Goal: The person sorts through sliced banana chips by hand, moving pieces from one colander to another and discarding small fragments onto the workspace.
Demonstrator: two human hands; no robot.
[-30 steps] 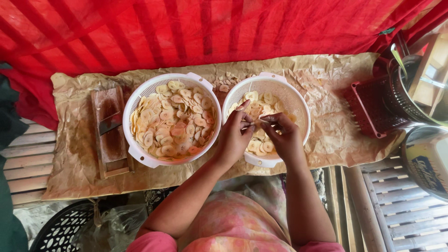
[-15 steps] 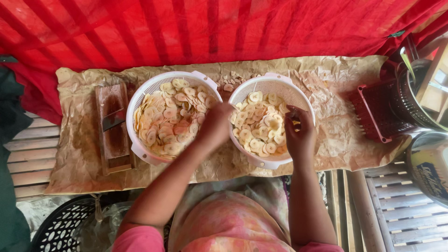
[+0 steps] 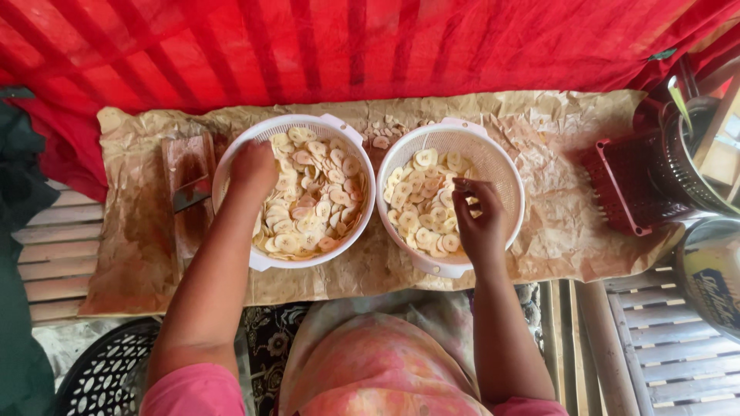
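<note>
Looking down on a low bench [image 3: 617, 254] covered with crumpled brown paper [image 3: 555, 185] before a red cloth backdrop [image 3: 385, 46], with items described from left to right. At the far left of the paper lies a wooden slicer board [image 3: 187, 192] with a metal blade set across it, probably kept there within reach of the bowls. Just right of it stands the left white colander [image 3: 351, 139], heaped with pale, orange-tinged round slices [image 3: 316, 208], seemingly of banana or plantain. The left hand [image 3: 254, 166] rests fingers-down in the near-left part of this heap; whether it is clenched on slices cannot be told, as the fingers are hidden. Beside it, almost touching, stands the right white colander [image 3: 505, 166], holding a shallower layer of paler slices [image 3: 420, 204]. The right hand [image 3: 479, 219] hovers over its right side with fingertips pinched together, apparently grasping a single slice. The two colanders sit side by side directly before the person, so each hand reaches one. Loose slices [image 3: 385, 131] lie on the paper beyond the rims. Farther right stand a red plastic basket [image 3: 624, 181] and a metal pot [image 3: 709, 166].
</note>
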